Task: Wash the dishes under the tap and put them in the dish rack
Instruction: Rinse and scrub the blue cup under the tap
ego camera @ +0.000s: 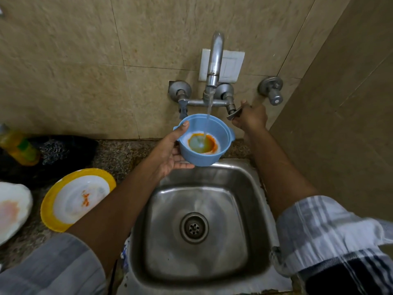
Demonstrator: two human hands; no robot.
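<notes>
My left hand [172,152] holds a blue plastic bowl [214,128] above the back edge of the steel sink [253,201], thumb over its rim. Water runs from the tap spout [214,60] into the bowl, where an orange stain rings the bottom. My right hand [251,118] grips the tap's right lever handle [234,114]. A yellow-rimmed plate [63,209] with orange smears lies on the counter to the left. A white plate [10,209] with a pinkish stain sits at the far left edge. No dish rack is in view.
A yellow bottle with green cap [19,145] and a dark scrubber [55,150] lie on the speckled counter [119,154] at back left. A second valve [273,90] sticks out of the tiled wall at right. A side wall [340,124] closes the right.
</notes>
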